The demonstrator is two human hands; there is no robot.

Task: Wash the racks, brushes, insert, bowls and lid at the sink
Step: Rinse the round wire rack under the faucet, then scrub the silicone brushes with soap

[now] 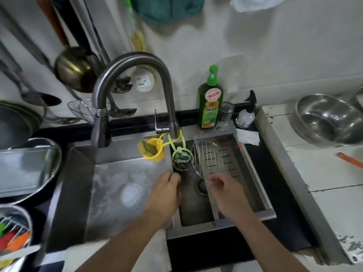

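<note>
wire rack (206,160) at 1 o'clock in the right sink basin | right hand (225,190) pinches its thin edge (looks light, stiff, slippery wet) | left hand (167,190) curled at the green scrubber holder (181,159), grip unclear | better held by the rim wire

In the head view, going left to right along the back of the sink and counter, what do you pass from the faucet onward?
Faucet → yellow hanging cup → green hanging holder with a scrubber → green dish soap bottle → clear glass → small spray bottle → large steel bowl on the right counter.
</note>
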